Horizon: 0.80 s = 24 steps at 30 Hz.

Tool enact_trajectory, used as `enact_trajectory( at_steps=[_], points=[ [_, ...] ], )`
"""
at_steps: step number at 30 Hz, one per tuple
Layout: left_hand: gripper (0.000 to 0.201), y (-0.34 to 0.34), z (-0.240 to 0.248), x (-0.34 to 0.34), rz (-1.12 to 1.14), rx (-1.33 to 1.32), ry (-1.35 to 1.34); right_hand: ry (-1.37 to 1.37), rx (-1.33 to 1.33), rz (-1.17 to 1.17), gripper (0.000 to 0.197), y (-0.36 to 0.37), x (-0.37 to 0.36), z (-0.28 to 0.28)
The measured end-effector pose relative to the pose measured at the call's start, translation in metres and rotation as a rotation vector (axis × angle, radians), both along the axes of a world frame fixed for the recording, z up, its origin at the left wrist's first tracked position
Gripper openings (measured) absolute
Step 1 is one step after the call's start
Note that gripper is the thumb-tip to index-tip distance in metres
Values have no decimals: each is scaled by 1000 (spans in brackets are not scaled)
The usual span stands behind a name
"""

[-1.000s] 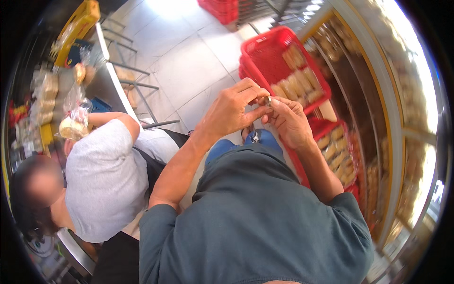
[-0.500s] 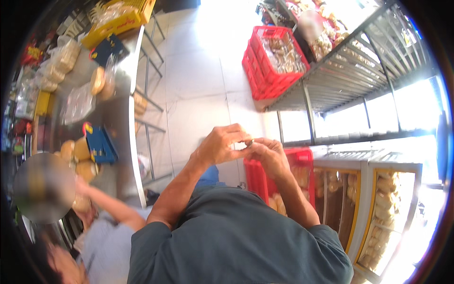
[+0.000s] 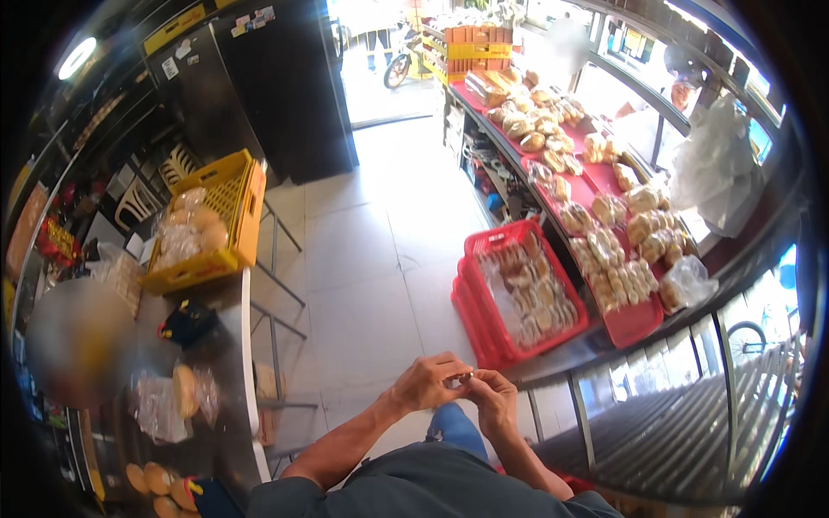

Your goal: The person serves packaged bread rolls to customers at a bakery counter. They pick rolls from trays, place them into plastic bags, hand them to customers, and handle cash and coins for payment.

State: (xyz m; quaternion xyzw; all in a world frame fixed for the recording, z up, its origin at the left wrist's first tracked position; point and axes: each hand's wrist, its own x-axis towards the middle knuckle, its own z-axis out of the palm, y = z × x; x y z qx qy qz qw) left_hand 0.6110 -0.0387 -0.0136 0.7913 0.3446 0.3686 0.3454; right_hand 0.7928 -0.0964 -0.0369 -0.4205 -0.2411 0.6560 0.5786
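My left hand (image 3: 427, 382) and my right hand (image 3: 495, 401) meet in front of my body, above the tiled floor. The fingertips of both pinch a small, shiny thing (image 3: 467, 377), too small for me to make out its kind. Both hands are closed, thumbs against fingers. Just beyond them to the right stands a stack of red plastic crates (image 3: 473, 318), the top one filled with bagged bread rolls (image 3: 537, 298).
Along the left runs a metal table (image 3: 226, 345) bearing a yellow crate (image 3: 194, 274) of bagged buns. On the right, red trays (image 3: 635, 326) hold packed bread, beside a dark slatted rack (image 3: 691, 423). A person (image 3: 682, 91) stands beyond the trays. Dark refrigerators (image 3: 285, 95) stand far left.
The view has tilted up and shows more of the room ahead, including the bread trays and doorway. My hands sit lower in the picture, still pinched together on the small thing.
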Motion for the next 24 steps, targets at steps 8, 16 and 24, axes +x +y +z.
enact_trajectory(
  at_steps=[8,16,24],
  points=[
    [38,274,38,6,163,179,-22,-168,176,99,19,301,9,42],
    [41,513,25,-17,269,80,-9,35,107,98,22,561,-13,-5],
    [34,751,10,-99,86,-14,101,-549,369,-760,20,831,211,153]
  ],
)
